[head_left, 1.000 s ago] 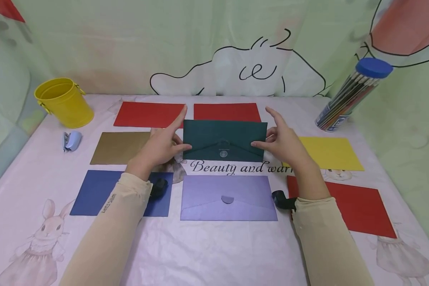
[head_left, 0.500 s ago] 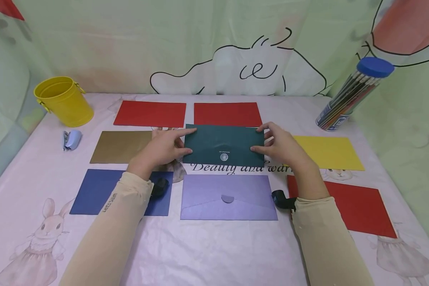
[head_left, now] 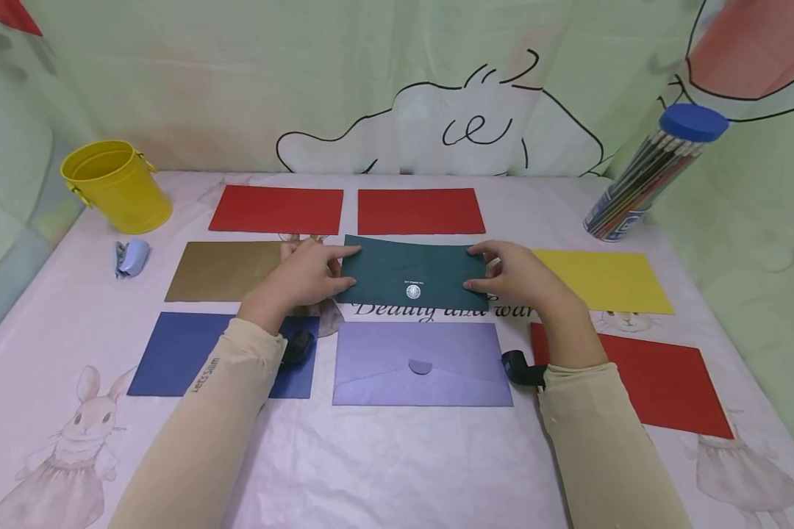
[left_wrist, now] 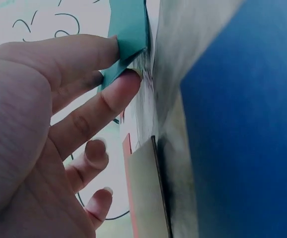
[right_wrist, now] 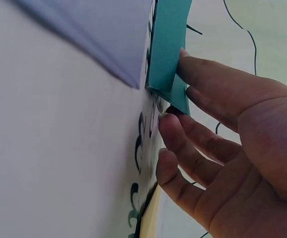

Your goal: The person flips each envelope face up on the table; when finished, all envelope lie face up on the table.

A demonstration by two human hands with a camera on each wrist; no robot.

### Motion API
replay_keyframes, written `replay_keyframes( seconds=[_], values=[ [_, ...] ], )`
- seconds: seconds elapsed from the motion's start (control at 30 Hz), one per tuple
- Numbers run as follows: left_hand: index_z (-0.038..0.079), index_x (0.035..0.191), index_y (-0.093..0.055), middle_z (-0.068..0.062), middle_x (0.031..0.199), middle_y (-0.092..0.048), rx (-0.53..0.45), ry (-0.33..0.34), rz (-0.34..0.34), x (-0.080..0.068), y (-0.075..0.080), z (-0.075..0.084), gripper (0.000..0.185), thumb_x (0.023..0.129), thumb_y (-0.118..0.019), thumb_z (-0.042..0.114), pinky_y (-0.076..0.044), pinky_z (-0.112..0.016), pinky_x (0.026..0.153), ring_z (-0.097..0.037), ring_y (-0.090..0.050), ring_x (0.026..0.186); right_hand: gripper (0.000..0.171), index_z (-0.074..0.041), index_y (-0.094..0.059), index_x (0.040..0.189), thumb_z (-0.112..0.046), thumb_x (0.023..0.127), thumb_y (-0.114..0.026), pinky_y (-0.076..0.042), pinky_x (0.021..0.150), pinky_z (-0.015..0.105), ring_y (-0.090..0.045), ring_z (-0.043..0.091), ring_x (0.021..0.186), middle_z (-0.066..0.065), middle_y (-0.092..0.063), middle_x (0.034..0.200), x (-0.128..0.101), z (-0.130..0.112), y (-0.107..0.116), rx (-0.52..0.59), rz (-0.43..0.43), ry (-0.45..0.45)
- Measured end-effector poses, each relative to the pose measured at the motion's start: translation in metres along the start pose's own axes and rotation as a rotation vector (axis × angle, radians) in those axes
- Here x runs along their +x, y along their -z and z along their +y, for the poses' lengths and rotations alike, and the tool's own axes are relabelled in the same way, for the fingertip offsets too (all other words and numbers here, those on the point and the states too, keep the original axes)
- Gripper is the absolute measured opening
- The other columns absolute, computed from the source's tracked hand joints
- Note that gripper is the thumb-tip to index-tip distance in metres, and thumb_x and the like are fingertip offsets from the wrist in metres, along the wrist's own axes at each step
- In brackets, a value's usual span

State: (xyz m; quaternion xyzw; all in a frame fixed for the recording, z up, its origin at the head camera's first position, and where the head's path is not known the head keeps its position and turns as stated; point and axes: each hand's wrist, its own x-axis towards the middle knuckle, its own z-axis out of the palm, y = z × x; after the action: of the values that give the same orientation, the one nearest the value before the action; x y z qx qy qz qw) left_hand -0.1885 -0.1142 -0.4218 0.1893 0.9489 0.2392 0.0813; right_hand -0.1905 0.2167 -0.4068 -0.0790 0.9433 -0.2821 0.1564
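Note:
A dark green envelope (head_left: 413, 268) with a small white round emblem lies across the middle in the head view, bowed slightly along its far edge. My left hand (head_left: 301, 275) pinches its left end, thumb on the near side and index finger on top. At the right end, my right hand (head_left: 519, 272) grips it the same way. Both wrist views show the green envelope (left_wrist: 128, 29) between thumb and fingers, its end slightly parted. Just nearer lies a lilac envelope (head_left: 423, 386) with a half-round tab on its flap.
Red envelopes (head_left: 420, 211) lie behind, and another red one (head_left: 668, 382) at front right. Gold (head_left: 221, 272), blue (head_left: 172, 353) and yellow (head_left: 609, 281) envelopes flank the hands. A yellow bucket (head_left: 115, 195), light blue stapler (head_left: 131, 257) and blue-lidded pencil tube (head_left: 648, 176) stand farther out.
The green envelope has come down and slightly nearer, and its flap outline no longer shows. Both index fingers, first raised, have come down onto its ends.

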Motion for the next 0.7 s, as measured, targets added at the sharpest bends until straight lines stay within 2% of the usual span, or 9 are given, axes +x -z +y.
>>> replay_keyframes(
  seconds=[0.03, 0.13, 0.27, 0.7],
  values=[
    [0.018, 0.146, -0.056, 0.000, 0.082, -0.064, 0.005, 0.003, -0.004, -0.0002, -0.0003, 0.0000, 0.062, 0.089, -0.078, 0.027, -0.020, -0.058, 0.098, -0.025, -0.051, 0.105, 0.064, -0.004, -0.048, 0.147, -0.018, 0.091, -0.077, -0.054, 0.091, 0.049, -0.055, 0.040, 0.116, 0.023, -0.053, 0.129, 0.0004, 0.0003, -0.0004, -0.010, 0.000, 0.008],
    [0.021, 0.139, -0.063, -0.006, 0.102, -0.068, 0.036, 0.014, -0.020, 0.0001, -0.0014, 0.0004, 0.054, 0.088, -0.078, 0.030, -0.020, -0.059, 0.099, -0.032, -0.046, 0.119, 0.062, -0.003, -0.050, 0.146, -0.019, 0.092, -0.076, -0.052, 0.093, 0.050, -0.054, 0.041, 0.118, 0.025, -0.047, 0.136, 0.0004, 0.0012, -0.0013, -0.031, 0.005, 0.018],
    [0.025, 0.134, -0.068, -0.014, 0.129, -0.060, 0.085, 0.039, -0.040, 0.0003, -0.0020, 0.0008, 0.048, 0.088, -0.077, 0.035, -0.018, -0.061, 0.103, -0.039, -0.034, 0.134, 0.055, -0.003, -0.058, 0.141, -0.022, 0.092, -0.075, -0.048, 0.098, 0.053, -0.048, 0.045, 0.127, 0.026, -0.035, 0.146, -0.0015, 0.0014, -0.0013, -0.058, 0.013, -0.008],
    [0.028, 0.139, -0.063, -0.020, 0.141, -0.050, 0.126, 0.079, -0.060, -0.0017, -0.0030, 0.0027, 0.049, 0.092, -0.073, 0.036, -0.020, -0.062, 0.103, -0.042, -0.028, 0.139, 0.055, -0.004, -0.061, 0.139, -0.027, 0.092, -0.076, -0.049, 0.097, 0.053, -0.044, 0.044, 0.129, 0.025, -0.039, 0.143, -0.0013, 0.0018, -0.0004, -0.091, -0.001, -0.027]
  ],
)
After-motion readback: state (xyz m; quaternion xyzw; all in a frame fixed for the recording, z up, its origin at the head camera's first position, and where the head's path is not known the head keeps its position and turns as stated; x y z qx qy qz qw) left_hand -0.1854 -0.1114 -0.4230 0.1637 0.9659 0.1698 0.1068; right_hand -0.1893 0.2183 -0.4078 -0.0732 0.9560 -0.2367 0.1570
